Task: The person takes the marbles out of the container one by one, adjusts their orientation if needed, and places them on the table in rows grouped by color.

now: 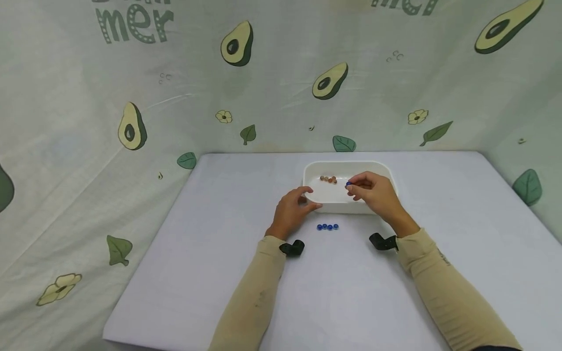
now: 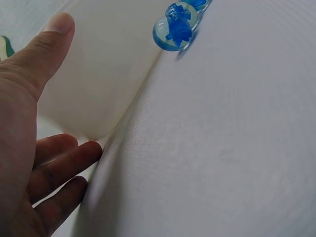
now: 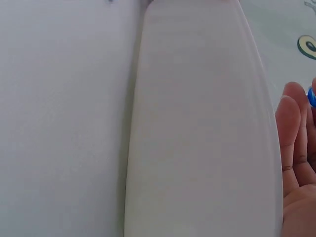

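My right hand (image 1: 373, 192) pinches a blue marble (image 1: 349, 184) between thumb and fingertips over the white tray (image 1: 347, 208). In the right wrist view part of that marble (image 3: 312, 97) shows at the right edge, beyond the tray's rim. My left hand (image 1: 291, 209) holds the tray's near left corner, its thumb and fingers spread to either side of it. Several orange-brown marbles (image 1: 330, 180) lie on the tray floor, toward its left. On the table before the tray is a short row of blue marbles (image 1: 324, 227), clear glass with blue swirls in the left wrist view.
A white-covered table (image 1: 210, 273) bears the tray near its far edge. Behind and to the left hangs a pale cloth (image 1: 281, 63) printed with avocados, leaves and flowers. Black wrist mounts (image 1: 293, 248) sit on both forearms, close over the table.
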### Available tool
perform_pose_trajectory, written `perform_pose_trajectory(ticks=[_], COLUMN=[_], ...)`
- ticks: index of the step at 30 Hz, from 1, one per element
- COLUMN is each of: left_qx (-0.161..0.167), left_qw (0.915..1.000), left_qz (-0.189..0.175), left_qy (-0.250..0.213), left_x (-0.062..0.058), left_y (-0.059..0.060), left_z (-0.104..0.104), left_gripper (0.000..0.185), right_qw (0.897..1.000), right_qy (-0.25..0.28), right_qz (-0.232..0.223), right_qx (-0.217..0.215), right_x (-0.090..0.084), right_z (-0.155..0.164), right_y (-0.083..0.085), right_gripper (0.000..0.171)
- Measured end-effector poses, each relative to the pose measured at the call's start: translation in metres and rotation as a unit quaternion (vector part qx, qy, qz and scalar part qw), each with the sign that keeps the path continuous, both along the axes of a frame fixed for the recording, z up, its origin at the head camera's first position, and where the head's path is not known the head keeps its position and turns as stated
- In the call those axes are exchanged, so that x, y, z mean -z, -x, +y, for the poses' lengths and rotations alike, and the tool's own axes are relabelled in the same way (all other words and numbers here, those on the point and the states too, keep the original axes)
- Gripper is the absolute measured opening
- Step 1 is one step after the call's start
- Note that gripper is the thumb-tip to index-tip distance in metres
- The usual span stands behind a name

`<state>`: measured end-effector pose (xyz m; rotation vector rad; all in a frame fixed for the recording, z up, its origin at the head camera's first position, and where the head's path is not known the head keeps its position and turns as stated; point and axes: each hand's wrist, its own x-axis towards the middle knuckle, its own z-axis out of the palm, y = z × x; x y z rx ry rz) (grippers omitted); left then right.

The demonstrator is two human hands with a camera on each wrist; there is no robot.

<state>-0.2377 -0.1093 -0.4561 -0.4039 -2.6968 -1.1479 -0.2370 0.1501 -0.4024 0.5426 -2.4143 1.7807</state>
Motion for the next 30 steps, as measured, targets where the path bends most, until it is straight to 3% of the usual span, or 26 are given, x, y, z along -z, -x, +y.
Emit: perform_pose_trajectory(ticks=[10, 18, 30], left_qx=[-0.007, -0.007, -0.011], left_qw=[0.9999, 1.0, 0.9999], left_qz=[-0.007, -0.001, 0.008], left_qy=[0.0, -0.001, -0.008], left_x=[0.0, 0.0, 0.001], left_y=[-0.001, -0.001, 0.0], left_z=[0.0, 0.001, 0.003], left_gripper=[0.052, 0.05, 0.053], right_qw=[0.999, 0.997, 0.994], right_qy=[0.048, 0.063, -0.01], right_qz=[0.014, -0.004, -0.05], right_qx=[-0.01, -0.053, -0.101], right_x=[0.002, 0.008, 0.017], right_z=[0.007, 0.01, 0.012], right_y=[-0.019, -0.03, -0.035], right_gripper=[0.021, 0.019, 0.018])
